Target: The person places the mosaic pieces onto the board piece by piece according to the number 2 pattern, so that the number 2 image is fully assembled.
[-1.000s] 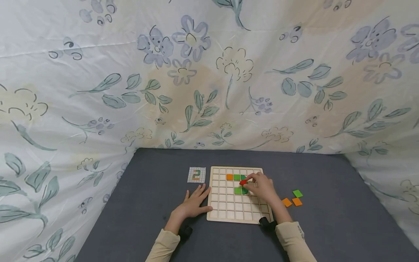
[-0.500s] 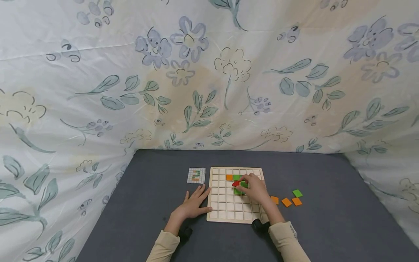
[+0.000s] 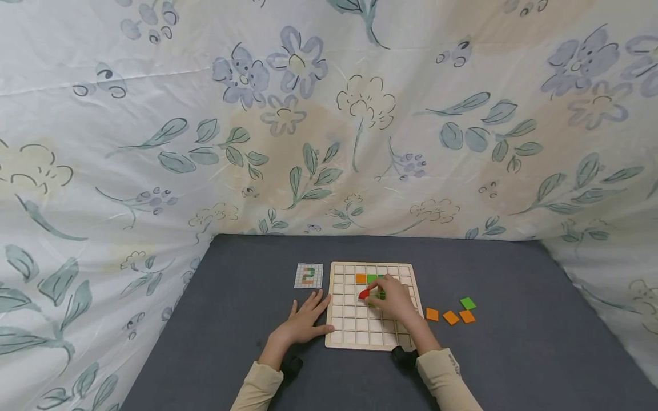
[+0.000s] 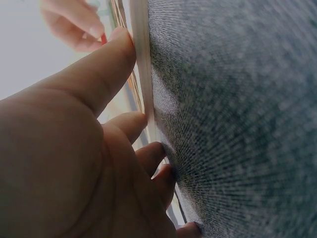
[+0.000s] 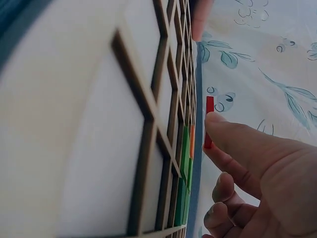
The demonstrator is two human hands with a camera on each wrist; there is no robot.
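Observation:
Between thumb and index finger, my right hand [image 3: 394, 298] pinches a red tile [image 3: 364, 294] above the wooden grid board [image 3: 341, 322]. The right wrist view has this red tile [image 5: 209, 119] edge-on, apart from the board surface. My left hand [image 3: 303, 321] lies at the board's left side with fingers spread; in the left wrist view its thumb and fingertips touch the board's edge [image 4: 142, 59]. An orange tile [image 3: 361, 278] and a green tile [image 3: 372, 278] sit side by side in an upper row. Other green tiles [image 5: 184, 153] are partly hidden by my right hand in the head view.
A small card [image 3: 308, 275] printed with a coloured grid pattern lies left of the board. To the right are loose tiles: an orange one [image 3: 432, 314], two more orange ones and a green tile [image 3: 467, 303]. A floral cloth [image 3: 329, 142] hangs behind the dark table [image 3: 257, 257].
My right hand has moved left over the board with the red tile still pinched, uncovering a loose orange tile at the right. The left hand stays in place.

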